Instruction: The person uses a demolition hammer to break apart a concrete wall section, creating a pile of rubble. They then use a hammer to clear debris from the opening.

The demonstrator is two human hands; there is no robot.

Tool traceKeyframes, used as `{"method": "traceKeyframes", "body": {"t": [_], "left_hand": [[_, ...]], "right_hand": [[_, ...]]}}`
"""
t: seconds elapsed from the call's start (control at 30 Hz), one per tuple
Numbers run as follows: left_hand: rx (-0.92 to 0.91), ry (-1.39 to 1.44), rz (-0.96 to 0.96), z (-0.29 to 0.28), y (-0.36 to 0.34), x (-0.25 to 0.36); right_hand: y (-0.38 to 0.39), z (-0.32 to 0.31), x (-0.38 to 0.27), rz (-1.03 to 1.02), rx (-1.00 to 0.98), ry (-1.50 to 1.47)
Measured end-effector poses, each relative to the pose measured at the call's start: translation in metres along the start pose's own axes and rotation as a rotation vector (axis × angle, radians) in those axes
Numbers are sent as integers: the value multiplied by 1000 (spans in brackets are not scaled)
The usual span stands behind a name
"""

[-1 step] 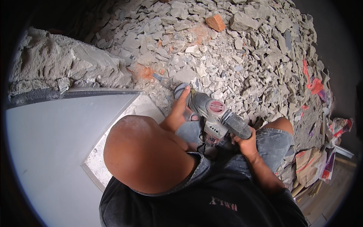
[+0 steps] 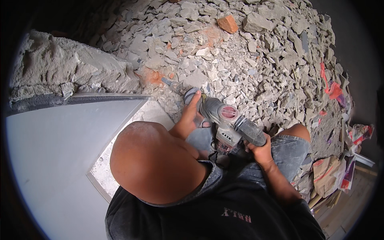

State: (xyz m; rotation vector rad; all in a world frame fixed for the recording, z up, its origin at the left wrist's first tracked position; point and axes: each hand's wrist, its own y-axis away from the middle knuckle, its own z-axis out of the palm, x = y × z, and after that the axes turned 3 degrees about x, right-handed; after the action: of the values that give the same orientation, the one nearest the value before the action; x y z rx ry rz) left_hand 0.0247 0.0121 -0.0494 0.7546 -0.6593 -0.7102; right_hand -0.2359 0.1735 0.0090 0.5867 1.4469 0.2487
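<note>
Between my two hands lies a dusty grey demolition hammer (image 2: 220,116), slanting from far left to near right. My left hand (image 2: 193,111) is closed around its front part behind the nose, thumb on top. At the rear end, my right hand (image 2: 261,151) wraps the handle, with some fingers hidden under the tool. A metal chisel bit (image 2: 168,82) sticks out ahead of the nose, its tip beside a patch of orange dust (image 2: 153,76) at the foot of a rough broken wall (image 2: 76,64).
Grey rubble (image 2: 264,72) spreads ahead and to the right, with an orange brick piece (image 2: 228,24) on it. A smooth pale panel (image 2: 72,152) stands at my left. My bent knees flank the tool. A torn paper bag (image 2: 327,176) and red plastic scraps (image 2: 334,91) lie right.
</note>
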Motion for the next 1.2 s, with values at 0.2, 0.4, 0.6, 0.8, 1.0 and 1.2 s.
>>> {"method": "traceKeyframes", "body": {"t": [0.2,0.4,0.6,0.8,1.0,1.2], "left_hand": [[28,-18,9,3,-8,6],[75,-27,-24,1,-22,7],[32,91,36,-5,-27,3],[-6,-20,-30,-15,-10,-8],[3,18,76,-16,-11,-9],[143,14,18,-2,-8,0]], "right_hand": [[-17,-11,5,75,31,46],[-16,-6,-24,92,109,62],[-18,-6,-38,103,33,65],[1,-8,-15,90,-262,-11],[15,1,-11,91,-152,94],[4,8,-6,118,-9,52]]}}
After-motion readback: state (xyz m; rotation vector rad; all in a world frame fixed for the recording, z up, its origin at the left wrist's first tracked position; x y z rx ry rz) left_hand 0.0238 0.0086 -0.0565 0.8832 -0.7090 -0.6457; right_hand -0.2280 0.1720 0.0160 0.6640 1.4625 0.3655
